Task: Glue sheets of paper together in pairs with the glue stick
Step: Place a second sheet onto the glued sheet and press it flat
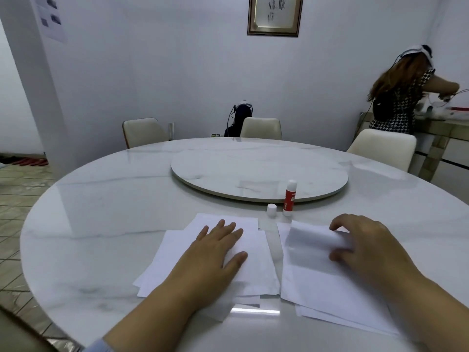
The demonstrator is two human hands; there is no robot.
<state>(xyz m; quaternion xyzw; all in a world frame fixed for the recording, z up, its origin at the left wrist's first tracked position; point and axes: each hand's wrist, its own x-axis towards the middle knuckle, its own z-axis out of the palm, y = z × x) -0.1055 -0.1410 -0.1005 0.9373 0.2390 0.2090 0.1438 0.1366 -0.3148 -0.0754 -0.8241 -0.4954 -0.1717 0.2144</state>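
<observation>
- Step in hand, by the look of it: taking a fresh white paper sheet (314, 246) off the right-hand pile of white sheets (337, 295) to pair it with the left-hand pile of white sheets (177, 255).
- Right hand (368, 247) arched over the far part of its pile, fingers and thumb curled, pinching the top sheet so that its far edge lifts and curls off the pile.
- Left hand (218, 252) laid flat, palm down, fingers straight and slightly spread, thumb out to the side, pressing on the loosely fanned left pile.
- Red-and-white glue stick (289, 198) standing upright beyond the hands, roughly between them, nearer the right; uncapped, with its small white cap (271, 210) just beside it on the side of the left hand, apart from it.
- Both set on the white marble round table (101, 212), at the near edge of the raised marble turntable (258, 171).
- Next move likely calls for lifting the pinched sheet clear without dragging the one beneath, carrying it across, squaring its edges.
- Whether any glue already lies on the left pile: cannot tell.
</observation>
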